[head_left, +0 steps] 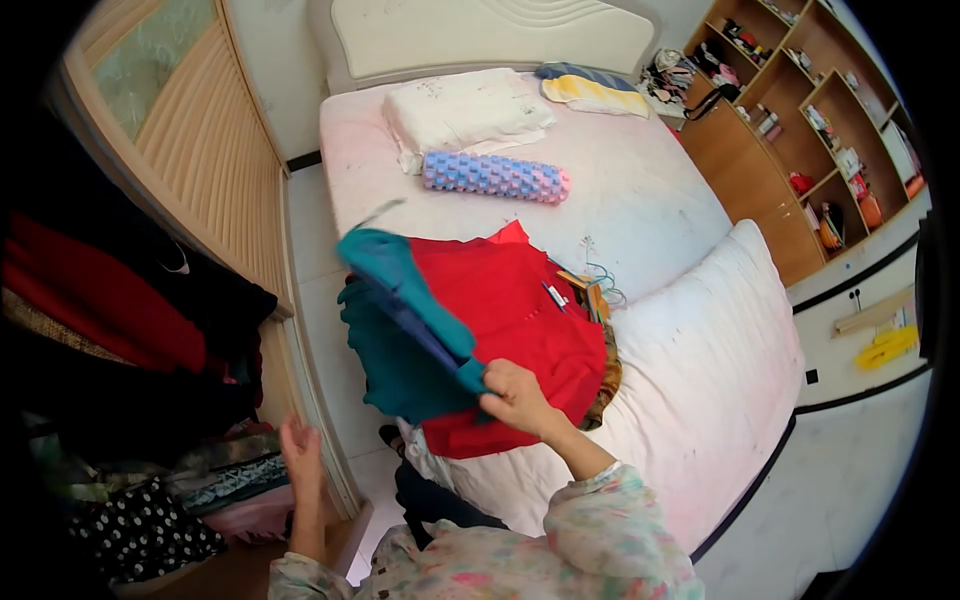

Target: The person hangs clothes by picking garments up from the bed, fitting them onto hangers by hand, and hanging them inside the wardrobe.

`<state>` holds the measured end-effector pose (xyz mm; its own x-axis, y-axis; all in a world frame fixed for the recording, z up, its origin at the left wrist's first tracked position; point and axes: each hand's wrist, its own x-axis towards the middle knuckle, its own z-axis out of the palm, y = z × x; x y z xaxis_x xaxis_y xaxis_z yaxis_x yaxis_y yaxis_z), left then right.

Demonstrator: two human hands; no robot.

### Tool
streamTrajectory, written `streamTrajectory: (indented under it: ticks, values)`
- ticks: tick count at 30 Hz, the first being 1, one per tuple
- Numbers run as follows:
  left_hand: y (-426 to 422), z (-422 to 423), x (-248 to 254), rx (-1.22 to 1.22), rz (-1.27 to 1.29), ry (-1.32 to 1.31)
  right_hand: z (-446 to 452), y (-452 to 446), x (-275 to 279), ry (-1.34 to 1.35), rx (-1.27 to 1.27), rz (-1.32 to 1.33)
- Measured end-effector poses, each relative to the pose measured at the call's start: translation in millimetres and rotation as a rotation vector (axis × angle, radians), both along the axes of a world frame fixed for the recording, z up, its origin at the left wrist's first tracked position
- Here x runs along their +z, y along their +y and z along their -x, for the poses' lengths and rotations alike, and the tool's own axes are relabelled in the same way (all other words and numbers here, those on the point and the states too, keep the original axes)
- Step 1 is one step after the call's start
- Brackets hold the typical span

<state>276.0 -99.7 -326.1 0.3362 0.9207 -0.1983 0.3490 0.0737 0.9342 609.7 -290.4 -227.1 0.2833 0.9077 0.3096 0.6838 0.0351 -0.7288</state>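
Observation:
My right hand (515, 395) grips the edge of a teal garment (385, 345) with a dark blue band, and part of the garment is smeared by motion. Under it on the bed lies a red garment (510, 295) with a small white tag near its upper right. A brown patterned garment (605, 385) shows at the red one's right edge, beside several hangers (590, 290). My left hand (300, 450) is at the wardrobe opening, its fingers stretched out and nothing seen in them. Folded clothes (235, 480) lie just left of it, including a black polka-dot piece (150, 530).
Dark and red clothes (110, 310) hang in the wardrobe at left, near its slatted door (200, 130). On the bed (640, 190) are a blue-pink foam roller (495, 178), a white pillow (465, 110) and a bunched quilt (710, 340). A shelf unit (790, 110) stands at far right.

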Motion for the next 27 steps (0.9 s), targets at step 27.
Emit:
streamTrajectory:
  ticks: [27]
  values:
    - [-24, 165, 281, 0.582, -1.053, 0.07, 133, 95, 233, -0.199, 0.531, -0.207]
